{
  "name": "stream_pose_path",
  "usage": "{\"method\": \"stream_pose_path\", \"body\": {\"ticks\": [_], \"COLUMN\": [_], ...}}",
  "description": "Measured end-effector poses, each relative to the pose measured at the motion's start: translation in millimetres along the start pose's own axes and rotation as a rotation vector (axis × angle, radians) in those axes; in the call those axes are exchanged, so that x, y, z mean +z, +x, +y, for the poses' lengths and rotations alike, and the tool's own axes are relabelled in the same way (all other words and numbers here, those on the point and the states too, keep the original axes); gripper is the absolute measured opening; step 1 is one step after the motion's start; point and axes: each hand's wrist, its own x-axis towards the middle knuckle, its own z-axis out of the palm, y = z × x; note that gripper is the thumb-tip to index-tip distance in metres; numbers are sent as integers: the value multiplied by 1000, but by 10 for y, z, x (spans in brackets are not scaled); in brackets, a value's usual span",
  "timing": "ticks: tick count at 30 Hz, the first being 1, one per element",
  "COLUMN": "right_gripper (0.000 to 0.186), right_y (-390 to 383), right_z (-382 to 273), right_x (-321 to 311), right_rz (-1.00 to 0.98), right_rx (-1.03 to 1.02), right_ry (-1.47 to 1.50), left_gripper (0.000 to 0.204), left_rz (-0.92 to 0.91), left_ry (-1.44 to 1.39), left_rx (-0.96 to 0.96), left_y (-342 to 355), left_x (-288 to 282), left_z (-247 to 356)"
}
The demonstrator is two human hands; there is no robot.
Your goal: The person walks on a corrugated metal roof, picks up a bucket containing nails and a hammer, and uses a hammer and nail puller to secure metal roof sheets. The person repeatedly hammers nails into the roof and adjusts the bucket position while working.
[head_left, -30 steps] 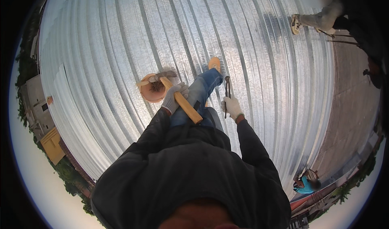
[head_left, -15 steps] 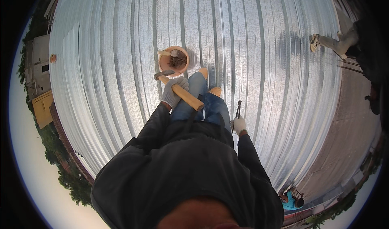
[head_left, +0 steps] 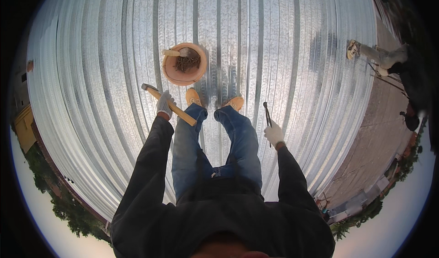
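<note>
My left hand (head_left: pixel 164 104), in a pale knit glove, is closed around the wooden handle of a hammer (head_left: pixel 184 115). The hammer's dark head points up and to the left, past my left shoe. Beyond my feet stands an orange-brown bucket (head_left: pixel 170 74). Thin dark pieces that look like nails (head_left: pixel 188 65) lie in it, and a pale wooden handle (head_left: pixel 172 53) rests against its rim. At my right side, my gloved right hand (head_left: pixel 274 133) grips a slim dark metal tool (head_left: pixel 267 114) with a rounded end; its exact kind is unclear.
I stand on ribbed, shiny metal roofing sheets (head_left: pixel 274 38). On the right, a person's leg and shoe (head_left: pixel 352 50) rest at the edge of the sheets, above a brownish lower surface (head_left: pixel 352 153). A small reddish object (head_left: pixel 30 65) sits at the far left edge.
My legs now stand apart and straighter. The hammer in my left hand has moved left, away from the bucket. My right hand has moved slightly forward with its tool.
</note>
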Motion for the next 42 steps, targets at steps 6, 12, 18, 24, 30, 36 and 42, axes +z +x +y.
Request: {"method": "stream_pose_path", "body": {"ticks": [6,12,18,24,30,36,42], "right_gripper": [57,30,28,31,34,28,31], "right_y": [1298,3551,5121,5902,6056,6028,6234], "right_z": [-763,-1391,-1774,-1804,-1953,-2206,-2266], "right_x": [-817,-1602,-2019,-2080,-2031,-1958,-1941], "right_rz": [170,551,707,758,757,616,576], "right_rx": [-124,-176,52,115,45,93,161], "right_ry": [-610,-1043,-1388,-1700,-1799,-1751,-1509], "left_gripper": [55,64,49,35,40,35,30], "left_rz": [88,147,7,-186,-182,-175,-201], "left_ry": [219,312,385,525,524,465,410], "left_rx": [183,387,272,241,219,196,183], "left_y": [967,2035,2338,2375,2311,2379,2405], "left_x": [-10,-240,-523,-514,-550,-629,-610], "left_z": [192,370,1034,1112,1077,1079,1059]}}
